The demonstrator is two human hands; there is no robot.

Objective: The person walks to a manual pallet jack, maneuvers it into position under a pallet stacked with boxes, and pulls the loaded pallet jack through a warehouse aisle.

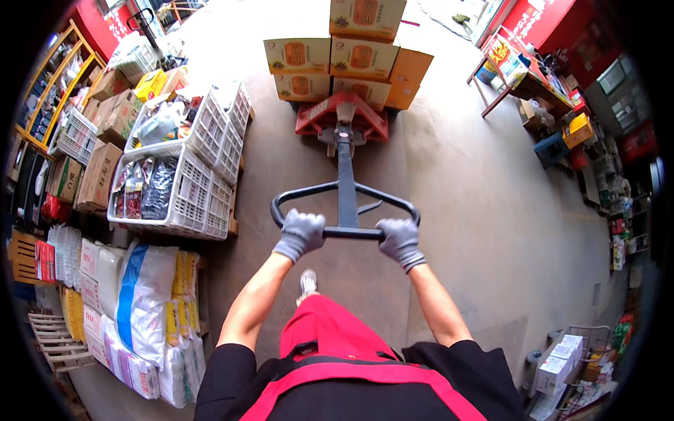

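Both of my hands wear grey gloves and grip the black looped handle (347,233) of a red pallet jack (372,125). My left hand (302,234) is wrapped round the handle's near left corner, and my right hand (401,241) round its near right corner. The handle's shaft runs away from me to the jack's red body, with a small lever (369,208) beside it inside the loop. Beyond the body, stacked cartons (364,57) in cream and orange ride on the jack. The forks under them are hidden.
White plastic crates (193,189) full of packets stand at the left, with cardboard boxes (98,175) behind them. Nearer on that side lie piled white sacks (144,302). A wooden table (537,91) stands far right; a cart with white boxes (562,365) is near right. Grey floor (484,231) lies between.
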